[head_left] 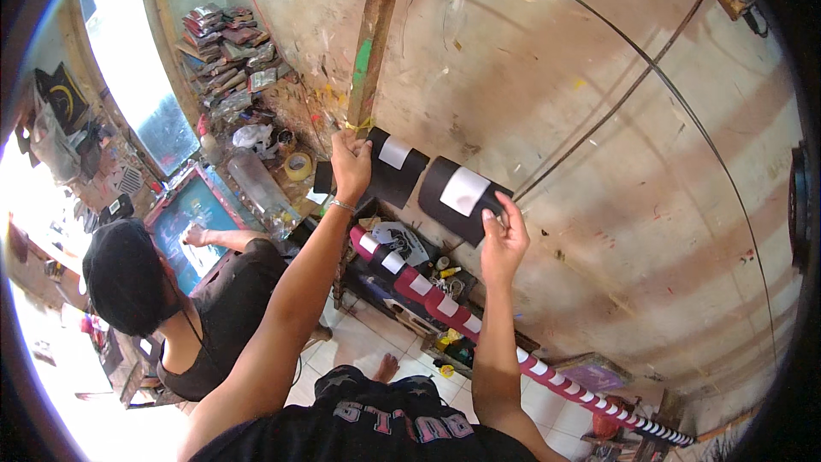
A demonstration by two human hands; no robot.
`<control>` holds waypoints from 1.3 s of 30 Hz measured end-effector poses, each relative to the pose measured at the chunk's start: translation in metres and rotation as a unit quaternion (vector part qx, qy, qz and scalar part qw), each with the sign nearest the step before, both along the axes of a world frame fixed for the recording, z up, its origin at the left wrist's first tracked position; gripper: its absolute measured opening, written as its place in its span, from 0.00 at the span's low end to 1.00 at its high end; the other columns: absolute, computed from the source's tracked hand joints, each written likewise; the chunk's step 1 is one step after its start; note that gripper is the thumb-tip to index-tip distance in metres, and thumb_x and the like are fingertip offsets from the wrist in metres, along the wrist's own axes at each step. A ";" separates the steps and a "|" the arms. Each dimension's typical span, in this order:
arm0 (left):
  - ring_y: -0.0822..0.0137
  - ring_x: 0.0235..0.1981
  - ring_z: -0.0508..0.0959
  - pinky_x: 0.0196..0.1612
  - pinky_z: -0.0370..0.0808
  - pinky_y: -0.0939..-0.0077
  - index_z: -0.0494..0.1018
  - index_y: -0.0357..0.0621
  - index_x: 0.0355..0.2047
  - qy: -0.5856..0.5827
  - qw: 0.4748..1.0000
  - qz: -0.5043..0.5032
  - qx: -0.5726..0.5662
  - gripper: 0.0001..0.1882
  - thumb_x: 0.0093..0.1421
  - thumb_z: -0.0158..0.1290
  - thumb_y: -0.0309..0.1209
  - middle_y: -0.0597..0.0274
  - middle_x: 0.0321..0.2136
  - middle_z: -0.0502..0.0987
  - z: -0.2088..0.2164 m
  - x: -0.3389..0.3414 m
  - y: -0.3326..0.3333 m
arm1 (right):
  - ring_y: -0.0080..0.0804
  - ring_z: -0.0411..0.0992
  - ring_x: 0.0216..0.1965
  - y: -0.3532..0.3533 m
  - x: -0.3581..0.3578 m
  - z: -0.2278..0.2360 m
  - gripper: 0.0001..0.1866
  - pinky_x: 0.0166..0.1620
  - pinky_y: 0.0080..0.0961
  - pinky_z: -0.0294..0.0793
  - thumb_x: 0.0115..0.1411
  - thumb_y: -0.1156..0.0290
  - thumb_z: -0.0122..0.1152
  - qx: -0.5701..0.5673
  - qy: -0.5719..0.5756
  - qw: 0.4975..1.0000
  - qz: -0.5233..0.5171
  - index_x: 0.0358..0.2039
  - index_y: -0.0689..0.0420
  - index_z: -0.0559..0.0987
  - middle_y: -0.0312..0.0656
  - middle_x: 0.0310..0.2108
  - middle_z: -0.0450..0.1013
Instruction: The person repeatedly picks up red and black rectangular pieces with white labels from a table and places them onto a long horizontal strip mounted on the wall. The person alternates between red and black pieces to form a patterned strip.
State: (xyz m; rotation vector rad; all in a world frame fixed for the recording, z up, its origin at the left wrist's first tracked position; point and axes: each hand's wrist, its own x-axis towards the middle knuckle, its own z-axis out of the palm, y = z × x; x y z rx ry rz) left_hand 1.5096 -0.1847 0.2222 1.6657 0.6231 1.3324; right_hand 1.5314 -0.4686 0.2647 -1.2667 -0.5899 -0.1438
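High against the wall, my left hand (351,167) is closed with its fingertips at the left edge of a black piece with a white patch (398,173), next to a yellow string (360,126) tied round a wooden post (376,43). My right hand (505,241) pinches the right edge of a second, curved black piece with a white patch (440,194). The two black pieces are side by side with a narrow gap between them. Whether they are cloth or paper I cannot tell. Below, a long row of maroon pieces with white patches (440,301) slants down to the right.
At the left, a person in a black cap (128,278) reaches over a blue framed screen (175,216). Stacked packets (227,47), a roll of tape (298,166) and a cluttered low shelf (385,287) line the wall. Dark cables (590,120) cross the wall.
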 end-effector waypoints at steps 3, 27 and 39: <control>0.57 0.35 0.79 0.40 0.73 0.67 0.61 0.36 0.46 0.059 0.998 0.011 -0.030 0.19 0.56 0.54 0.27 0.49 0.32 0.78 0.024 -0.023 -0.032 | 0.19 0.67 0.38 0.025 0.018 -0.017 0.18 0.39 0.13 0.66 0.58 0.78 0.58 0.036 0.035 0.996 0.067 0.49 0.68 0.70 0.43 0.42 0.70; 0.68 0.32 0.79 0.37 0.75 0.76 0.69 0.33 0.41 0.244 0.900 -0.262 -0.250 0.10 0.61 0.49 0.26 0.54 0.33 0.79 -0.107 -0.396 -0.207 | 0.19 0.69 0.31 0.043 0.014 -0.050 0.20 0.37 0.17 0.68 0.58 0.76 0.58 -0.101 0.064 0.990 -0.075 0.52 0.61 0.70 0.42 0.40 0.75; 0.59 0.36 0.80 0.39 0.76 0.69 0.69 0.33 0.43 0.385 0.873 -0.026 -0.297 0.17 0.59 0.51 0.34 0.50 0.36 0.78 -0.170 -0.730 -0.204 | 0.27 0.72 0.21 -0.002 -0.359 -0.284 0.09 0.24 0.24 0.70 0.57 0.74 0.48 -0.445 0.111 0.851 0.254 0.23 0.60 0.75 0.39 0.17 0.71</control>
